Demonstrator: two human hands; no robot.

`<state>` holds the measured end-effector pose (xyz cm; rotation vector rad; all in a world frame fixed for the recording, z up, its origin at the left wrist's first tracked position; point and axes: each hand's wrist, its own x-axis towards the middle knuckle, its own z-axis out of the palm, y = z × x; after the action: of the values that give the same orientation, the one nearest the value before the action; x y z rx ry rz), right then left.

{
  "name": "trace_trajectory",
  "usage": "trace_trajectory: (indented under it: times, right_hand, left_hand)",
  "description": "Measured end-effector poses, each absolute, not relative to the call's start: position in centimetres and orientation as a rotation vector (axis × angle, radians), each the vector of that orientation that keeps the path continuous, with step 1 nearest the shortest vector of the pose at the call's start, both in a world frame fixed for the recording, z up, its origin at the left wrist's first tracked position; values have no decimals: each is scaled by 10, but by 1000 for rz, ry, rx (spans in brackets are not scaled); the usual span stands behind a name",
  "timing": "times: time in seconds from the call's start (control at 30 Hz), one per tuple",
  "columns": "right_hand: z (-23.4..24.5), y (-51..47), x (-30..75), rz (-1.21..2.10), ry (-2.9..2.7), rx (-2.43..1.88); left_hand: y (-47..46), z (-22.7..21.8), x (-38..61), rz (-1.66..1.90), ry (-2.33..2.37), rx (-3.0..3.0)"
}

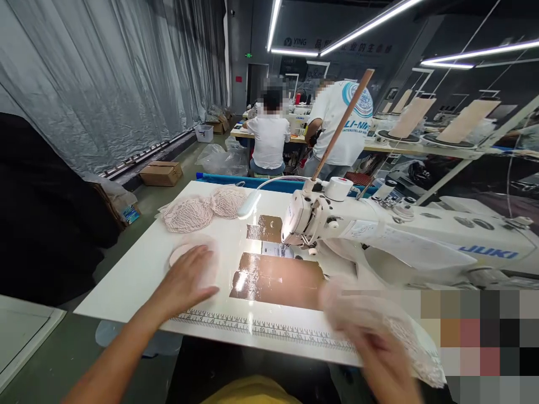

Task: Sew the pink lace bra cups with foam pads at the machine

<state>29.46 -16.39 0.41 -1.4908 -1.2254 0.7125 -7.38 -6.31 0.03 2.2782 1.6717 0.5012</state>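
Observation:
My left hand (187,280) lies with its fingers stretched out and thumb apart over a pale fabric cup (180,252) on the white tabletop. A sheer pale edge shows around its fingertips. At the right, my right hand (377,342) is smeared by motion. Its fingers are closed on a pale lace fabric piece (404,322), which hangs over the table's front edge. Between the hands is the brown-taped plate (278,275) in front of the sewing machine (337,216). Two joined lace bra cups (189,213) lie farther back on the left.
A printed ruler scale (269,330) runs along the table's front. Pale fabric (343,249) lies under the machine arm. Two people in white shirts are at another bench (261,134) ahead. A cardboard box (161,173) stands on the floor at left.

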Motion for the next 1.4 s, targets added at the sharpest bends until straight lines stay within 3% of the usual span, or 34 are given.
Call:
trace_trajectory:
  times: [0.1,0.23,0.4,0.53,0.63,0.83,1.0,1.17,1.4]
  right_hand:
    - [-2,-134,240,1222,-1784,-1066]
    - [8,-123,208,1303,-1872,-890]
    - [21,-121,222,945,-1986,-1112]
    - [27,-119,242,541,-1657,-1156]
    - [24,-115,243,522,-1436,-1301]
    - [-3,-107,216,1504,-1380,-1100]
    - [-14,-115,214,1944,-1054,-976]
    - [-14,-114,221,1861,-905,-966]
    - [-18,-102,221,1480,-813,-1072]
  left_hand:
    - [-79,18,-41,496,1011,2157]
    - [-90,20,-3,324,614,1786]
    - [-87,12,-1,466,919,1827]
    - [-77,9,-15,727,1309,1806]
    - [-80,9,-12,809,1156,1565]
    - [-103,23,14,653,407,1302]
    - [-99,14,10,877,775,1525]
    - [-94,-8,1,631,631,1149]
    - [-103,-19,6,785,770,939]
